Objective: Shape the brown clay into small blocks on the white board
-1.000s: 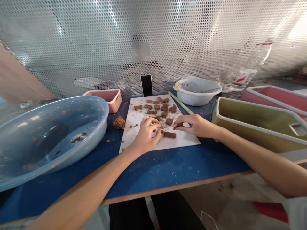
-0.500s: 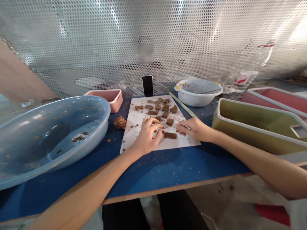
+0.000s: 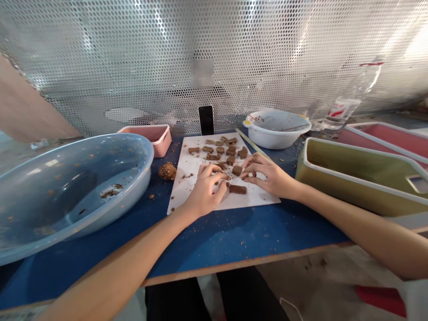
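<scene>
A white board [image 3: 187, 196] holds several small brown clay pieces, some shaped like blocks and short bars. My left hand [image 3: 207, 189] rests on the board's middle, fingers curved and thumb apart from them; nothing shows clearly in its grasp. Just right of its fingertips lies a brown clay bar [image 3: 237, 189]. My right hand [image 3: 269, 178] is over the right side of the board with thumb and fingers spread. Its fingertips are close to a square clay block [image 3: 237, 170]; whether they touch it I cannot tell. Clay crumbs are scattered around both hands.
A large blue basin [image 3: 133, 196] stands left, beside a clay lump [image 3: 167, 171] and a pink box [image 3: 162, 140]. Behind the board are a phone [image 3: 206, 120], a pale stick [image 3: 250, 141] and a white bowl [image 3: 272, 139]. Right are a green bin [image 3: 351, 178] and a plastic bottle [image 3: 351, 98].
The fingers of my right hand have spread from a closer pinch and moved slightly up and left toward the square block. My left hand has hardly moved.
</scene>
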The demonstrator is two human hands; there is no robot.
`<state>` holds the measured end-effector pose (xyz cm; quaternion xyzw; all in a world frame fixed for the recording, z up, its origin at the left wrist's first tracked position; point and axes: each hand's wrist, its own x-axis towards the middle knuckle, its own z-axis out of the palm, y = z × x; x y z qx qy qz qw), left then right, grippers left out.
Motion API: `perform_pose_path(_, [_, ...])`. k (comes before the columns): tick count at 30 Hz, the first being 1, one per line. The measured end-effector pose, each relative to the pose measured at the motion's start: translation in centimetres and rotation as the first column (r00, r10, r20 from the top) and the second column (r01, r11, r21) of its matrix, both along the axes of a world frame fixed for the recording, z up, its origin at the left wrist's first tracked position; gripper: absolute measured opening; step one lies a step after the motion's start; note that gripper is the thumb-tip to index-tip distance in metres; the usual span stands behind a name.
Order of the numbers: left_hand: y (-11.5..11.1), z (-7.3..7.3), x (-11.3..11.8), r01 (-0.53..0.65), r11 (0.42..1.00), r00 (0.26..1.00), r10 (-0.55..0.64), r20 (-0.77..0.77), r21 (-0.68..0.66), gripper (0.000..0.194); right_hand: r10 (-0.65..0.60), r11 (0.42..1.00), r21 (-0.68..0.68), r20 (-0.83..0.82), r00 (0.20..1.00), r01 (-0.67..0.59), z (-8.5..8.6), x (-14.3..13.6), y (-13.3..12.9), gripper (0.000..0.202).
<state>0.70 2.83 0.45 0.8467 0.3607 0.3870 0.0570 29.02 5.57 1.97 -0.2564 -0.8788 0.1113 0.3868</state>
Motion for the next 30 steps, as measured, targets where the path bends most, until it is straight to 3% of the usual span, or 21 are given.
perform_pose_path(8, [-0.1, 0.1, 0.2, 0.032, 0.999, 0.998, -0.032, 0.056, -0.005, 0.018, 0.018, 1.000, 0.011, -0.003, 1.000, -0.018, -0.1, -0.2, -0.3, 0.009])
perform_pose_path(13, [-0.6, 0.6, 0.9, 0.079, 0.984, 0.983, -0.051, 0.178, -0.157, 0.014, 0.028, 0.998, 0.062, -0.049, 0.998, -0.025, 0.2, -0.7, -0.9, 0.010])
perform_pose_path(17, [-0.6, 0.4, 1.0, 0.120, 0.961, 0.969, -0.060, 0.238, -0.248, 0.025, 0.067, 0.995, 0.080, -0.042, 0.997, -0.064, 0.5, -0.9, -1.5, 0.011])
perform_pose_path(23, [-0.4, -0.2, 0.7, 0.085, 0.991, 0.975, -0.061, 0.215, -0.100, 0.036, 0.059, 0.998, 0.038, -0.022, 0.998, -0.058, 0.5, -0.9, -1.6, 0.009])
perform_pose_path(27, [-0.8, 0.3, 0.6, 0.099, 0.993, 0.987, -0.107, 0.123, 0.067, 0.041, 0.089, 0.995, -0.036, -0.027, 0.996, -0.090, 0.5, -1.1, -1.8, 0.010])
perform_pose_path(30, [-1.1, 0.6, 0.5, 0.151, 0.982, 0.985, -0.159, 0.061, 0.114, 0.046, 0.145, 0.986, -0.084, -0.019, 0.989, -0.146, 0.5, -1.2, -2.0, 0.013])
